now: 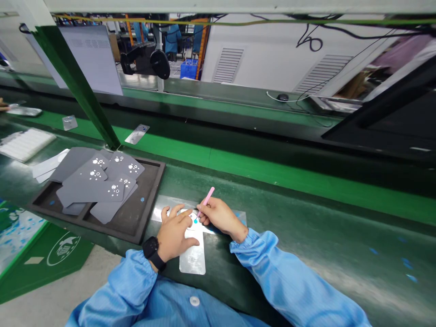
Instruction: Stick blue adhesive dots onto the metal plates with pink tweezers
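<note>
While the left grip (pixel 173 236) lies open, fingers spread, on a silver sheet (pixel 194 259), the right grip (pixel 221 215) pinches pink tweezers (pixel 206 202).
Tweezer tips reach a small blue dot (pixel 195 221) on the sheet, which lies on the bench (pixel 306 218) under both hands. At ten o'clock, a dark tray (pixel 136 222) holds grey hole-punched cards (pixel 91 186); a wristwatch (pixel 150 247) circles the left wrist.

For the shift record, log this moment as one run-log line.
left hand: on metal sheet | right hand: pink tweezers at cyan dot | beside: gray sheets in tray
</note>
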